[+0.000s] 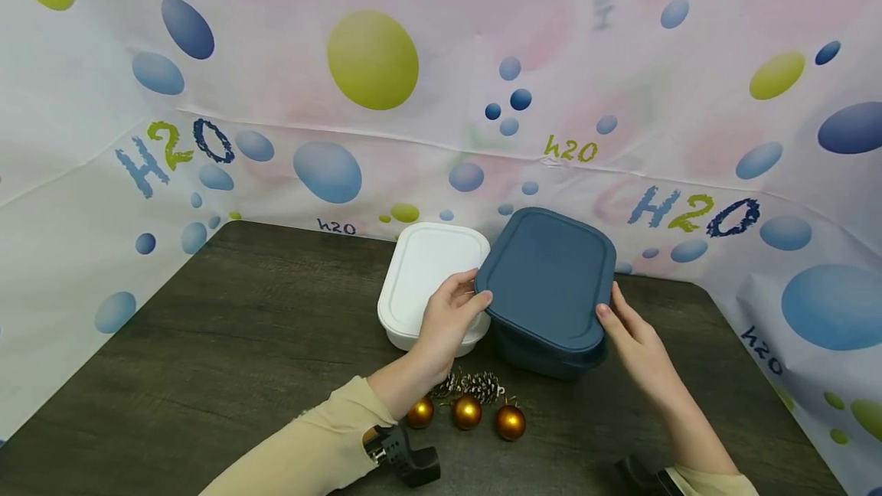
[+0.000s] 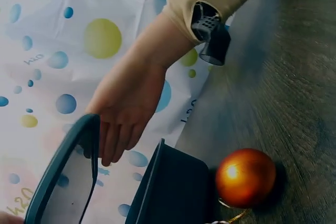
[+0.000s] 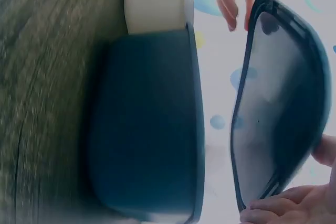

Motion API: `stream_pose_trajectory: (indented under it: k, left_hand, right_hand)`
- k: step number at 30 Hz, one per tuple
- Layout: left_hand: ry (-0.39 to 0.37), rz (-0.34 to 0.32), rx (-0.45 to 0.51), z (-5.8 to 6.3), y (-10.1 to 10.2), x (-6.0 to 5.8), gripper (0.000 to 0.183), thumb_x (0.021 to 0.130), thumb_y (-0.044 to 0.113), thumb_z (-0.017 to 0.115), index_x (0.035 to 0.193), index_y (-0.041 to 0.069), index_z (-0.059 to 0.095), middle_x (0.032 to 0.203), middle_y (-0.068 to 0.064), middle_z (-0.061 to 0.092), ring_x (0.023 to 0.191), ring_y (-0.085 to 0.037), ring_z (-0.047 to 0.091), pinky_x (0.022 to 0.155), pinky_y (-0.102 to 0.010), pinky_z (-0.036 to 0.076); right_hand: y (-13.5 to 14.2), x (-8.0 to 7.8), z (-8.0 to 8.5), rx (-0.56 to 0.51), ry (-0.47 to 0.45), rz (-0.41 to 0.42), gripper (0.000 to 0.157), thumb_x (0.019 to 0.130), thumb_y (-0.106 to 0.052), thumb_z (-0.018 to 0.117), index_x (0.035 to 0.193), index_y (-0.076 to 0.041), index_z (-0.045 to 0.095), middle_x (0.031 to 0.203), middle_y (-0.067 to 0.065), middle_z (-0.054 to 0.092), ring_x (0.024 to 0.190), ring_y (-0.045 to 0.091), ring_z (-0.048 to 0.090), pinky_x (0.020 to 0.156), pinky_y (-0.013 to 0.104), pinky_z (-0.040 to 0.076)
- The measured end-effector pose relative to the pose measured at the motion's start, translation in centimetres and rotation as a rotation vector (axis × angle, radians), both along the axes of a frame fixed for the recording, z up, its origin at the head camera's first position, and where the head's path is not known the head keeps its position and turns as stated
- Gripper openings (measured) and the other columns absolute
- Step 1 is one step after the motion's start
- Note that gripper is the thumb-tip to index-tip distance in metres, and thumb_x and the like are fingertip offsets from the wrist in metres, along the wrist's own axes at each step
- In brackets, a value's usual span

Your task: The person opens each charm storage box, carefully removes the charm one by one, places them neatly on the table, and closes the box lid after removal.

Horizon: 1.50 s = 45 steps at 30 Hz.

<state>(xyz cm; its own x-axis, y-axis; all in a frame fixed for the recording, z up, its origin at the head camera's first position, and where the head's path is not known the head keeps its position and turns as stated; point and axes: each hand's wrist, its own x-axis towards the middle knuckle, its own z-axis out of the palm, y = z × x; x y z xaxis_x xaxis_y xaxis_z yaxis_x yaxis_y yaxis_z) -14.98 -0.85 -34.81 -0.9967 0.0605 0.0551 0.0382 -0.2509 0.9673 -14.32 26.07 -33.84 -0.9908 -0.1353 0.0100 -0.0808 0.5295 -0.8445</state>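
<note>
A dark blue rectangular lid (image 1: 551, 278) is held over a matching blue container (image 1: 540, 354) on the table. My left hand (image 1: 444, 324) pinches the lid's left edge, thumb on top and fingers beneath. At the opposite edge my right hand (image 1: 641, 350) grips it between thumb and fingers. The right wrist view shows a gap between the lid's underside (image 3: 262, 124) and the container's rim (image 3: 199, 129). The lid tilts there relative to the rim. Close by on the left, a white lidded container (image 1: 434, 274) stands partly behind my left hand.
In front of the containers lie pine cones (image 1: 482, 386) and several shiny orange-gold balls (image 1: 467, 412). The dark wooden table (image 1: 276, 312) extends to both sides. A bubble-patterned sheet (image 1: 441, 98) hangs behind it.
</note>
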Motion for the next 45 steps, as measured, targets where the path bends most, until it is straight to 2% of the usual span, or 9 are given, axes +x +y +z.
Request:
stream_pose_trajectory:
  k: [5, 10, 15, 19, 25, 30, 34, 40, 45]
  left_hand:
    - [-0.032, -0.066, -0.132, -0.2, 0.3, 0.2, 0.042, 0.095, 0.016, 0.058, 0.135, 0.006, 0.052, 0.131, -0.012, 0.047, 0.119, -0.027, 0.048, 0.099, -0.044, 0.039]
    - [-0.009, -0.095, -0.227, -0.1, 0.7, 0.4, 0.044, 0.089, 0.006, 0.050, 0.133, 0.004, 0.055, 0.135, -0.011, 0.040, 0.124, -0.029, 0.042, 0.096, -0.044, 0.038]
    - [-0.034, -0.132, -0.239, 0.1, 1.4, 0.5, 0.049, 0.087, 0.001, 0.047, 0.136, 0.001, 0.050, 0.142, -0.012, 0.036, 0.131, -0.031, 0.037, 0.101, -0.045, 0.036]
    - [-0.070, -0.136, -0.247, 0.2, 2.0, 0.2, 0.053, 0.084, -0.003, 0.048, 0.137, -0.004, 0.046, 0.145, -0.011, 0.031, 0.136, -0.030, 0.031, 0.098, -0.035, 0.037]
    - [-0.051, -0.112, -0.284, 0.2, 2.1, -0.4, 0.055, 0.083, -0.004, 0.048, 0.137, -0.009, 0.043, 0.145, -0.012, 0.029, 0.137, -0.031, 0.029, 0.100, -0.033, 0.036]
    - [-0.033, -0.093, -0.425, 0.6, 1.9, -0.6, 0.050, 0.086, 0.001, 0.049, 0.135, -0.010, 0.046, 0.143, -0.012, 0.032, 0.132, -0.029, 0.035, 0.099, -0.037, 0.038]
    - [-0.032, -0.115, -0.532, 0.9, 1.8, -0.8, 0.047, 0.089, 0.004, 0.050, 0.134, -0.011, 0.047, 0.142, -0.011, 0.036, 0.128, -0.028, 0.038, 0.096, -0.039, 0.039]
    - [-0.038, -0.164, -0.590, 0.7, 1.8, -0.9, 0.046, 0.091, 0.004, 0.051, 0.134, -0.011, 0.046, 0.144, -0.012, 0.033, 0.130, -0.030, 0.036, 0.098, -0.043, 0.038]
    - [-0.024, -0.183, -0.617, 0.5, 1.8, -0.9, 0.045, 0.089, 0.003, 0.051, 0.130, -0.014, 0.048, 0.145, -0.015, 0.030, 0.134, -0.033, 0.031, 0.100, -0.045, 0.036]
  right_hand:
    - [1.0, -0.8, -0.4, -0.097, 0.021, -0.001, 0.066, 0.103, -0.046, 0.031, 0.153, -0.016, -0.001, 0.158, 0.011, -0.005, 0.142, 0.036, -0.005, 0.107, 0.064, 0.007]
    - [1.7, -1.8, -1.3, -0.160, 0.035, 0.026, 0.063, 0.105, -0.043, 0.024, 0.152, -0.011, -0.002, 0.157, 0.010, -0.007, 0.142, 0.031, -0.010, 0.109, 0.060, 0.002]
    - [2.2, -2.6, -2.1, -0.199, 0.020, 0.045, 0.062, 0.105, -0.042, 0.020, 0.152, -0.009, -0.001, 0.158, 0.010, -0.008, 0.142, 0.030, -0.010, 0.110, 0.059, 0.001]
    - [2.5, -3.2, -2.9, -0.226, 0.019, 0.068, 0.061, 0.106, -0.041, 0.017, 0.152, -0.007, -0.003, 0.157, 0.011, -0.010, 0.142, 0.030, -0.011, 0.110, 0.058, 0.001]
    - [2.5, -3.9, -3.6, -0.148, 0.021, 0.055, 0.064, 0.105, -0.044, 0.019, 0.152, -0.005, 0.000, 0.157, 0.014, -0.005, 0.142, 0.034, -0.009, 0.110, 0.060, 0.000]
    - [2.3, -4.0, -3.8, -0.102, 0.041, 0.059, 0.062, 0.106, -0.041, 0.019, 0.152, -0.004, 0.002, 0.157, 0.015, -0.002, 0.142, 0.036, -0.006, 0.109, 0.061, 0.001]
    - [2.3, -4.1, -4.0, -0.077, 0.060, 0.058, 0.060, 0.106, -0.039, 0.018, 0.152, -0.005, 0.002, 0.157, 0.017, -0.002, 0.142, 0.037, -0.005, 0.109, 0.061, 0.001]
    - [2.5, -3.9, -4.5, -0.059, 0.036, 0.062, 0.060, 0.106, -0.038, 0.017, 0.152, -0.004, -0.002, 0.157, 0.017, -0.005, 0.142, 0.036, -0.007, 0.110, 0.059, 0.000]
    - [2.5, -3.7, -4.7, 0.023, 0.005, 0.038, 0.061, 0.106, -0.040, 0.016, 0.152, -0.004, -0.001, 0.156, 0.019, -0.003, 0.142, 0.038, -0.004, 0.110, 0.059, 0.003]
